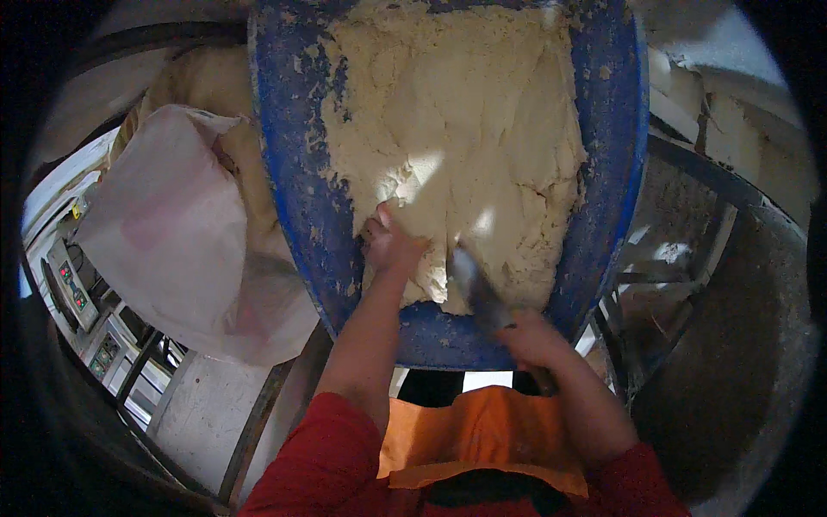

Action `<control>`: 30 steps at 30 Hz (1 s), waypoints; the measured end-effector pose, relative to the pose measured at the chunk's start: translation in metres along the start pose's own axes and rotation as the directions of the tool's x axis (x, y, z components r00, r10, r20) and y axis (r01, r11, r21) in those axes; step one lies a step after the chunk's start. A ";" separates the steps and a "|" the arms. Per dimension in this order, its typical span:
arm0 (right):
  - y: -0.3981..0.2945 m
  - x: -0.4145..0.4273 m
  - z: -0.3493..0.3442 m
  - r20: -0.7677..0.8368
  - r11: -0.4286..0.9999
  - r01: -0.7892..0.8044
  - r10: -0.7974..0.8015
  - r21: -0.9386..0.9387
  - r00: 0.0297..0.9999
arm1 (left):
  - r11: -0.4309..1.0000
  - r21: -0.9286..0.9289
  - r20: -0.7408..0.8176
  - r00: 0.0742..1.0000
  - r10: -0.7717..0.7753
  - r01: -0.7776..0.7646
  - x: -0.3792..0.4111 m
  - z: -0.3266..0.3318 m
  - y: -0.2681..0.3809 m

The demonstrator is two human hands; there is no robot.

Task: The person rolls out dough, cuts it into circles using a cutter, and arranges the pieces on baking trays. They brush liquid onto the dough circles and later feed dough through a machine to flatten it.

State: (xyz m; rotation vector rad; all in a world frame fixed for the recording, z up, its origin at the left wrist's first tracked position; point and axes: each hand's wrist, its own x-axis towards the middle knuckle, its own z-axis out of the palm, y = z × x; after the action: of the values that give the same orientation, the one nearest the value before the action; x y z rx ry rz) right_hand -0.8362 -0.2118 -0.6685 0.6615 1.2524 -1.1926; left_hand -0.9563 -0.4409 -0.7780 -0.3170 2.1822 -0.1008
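A large beige slab of dough-like material (pixel 478 116) covers most of a worn blue surface (pixel 291 161) with raised edges. My right hand (pixel 536 339) grips a knife (pixel 478 284), its broad blade blurred. The blade's tip lies against the slab, beside a straight slit running away from me. Left of that slit, my left hand (pixel 391 242) rests on the near part of the slab with fingers partly curled. Whether those fingers clasp any of the material is unclear. Just beyond them the surface is torn and rough, lit by a bright patch.
A whitish sack or plastic sheet (pixel 174 239) hangs at the left. Below it is a pale flat panel (pixel 200 407) with a dark rail. Equipment with lit indicators (pixel 74 284) stands far left. A metal frame (pixel 698 174) and a large dark rounded vessel (pixel 730 362) are on the right.
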 end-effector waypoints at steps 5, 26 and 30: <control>-0.039 0.032 -0.005 -0.283 0.867 0.223 -0.373 -0.446 0.884 | 0.999 -0.017 0.142 0.989 -0.048 0.051 0.004 0.010 -0.025; -0.081 0.129 -0.013 0.096 0.793 0.116 -0.072 -0.598 0.993 | 0.944 -0.226 -0.221 0.956 0.190 -0.240 -0.017 0.003 -0.033; -0.065 0.139 -0.013 0.069 0.827 0.211 -0.206 -0.521 0.976 | 0.951 -0.274 -0.047 0.990 0.133 -0.141 0.019 -0.018 -0.019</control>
State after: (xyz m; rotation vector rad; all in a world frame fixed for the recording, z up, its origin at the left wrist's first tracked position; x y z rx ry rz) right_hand -0.9169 -0.2634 -0.7894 0.1092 1.5891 -0.9537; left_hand -0.9783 -0.4646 -0.7785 -0.3207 2.2397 0.2826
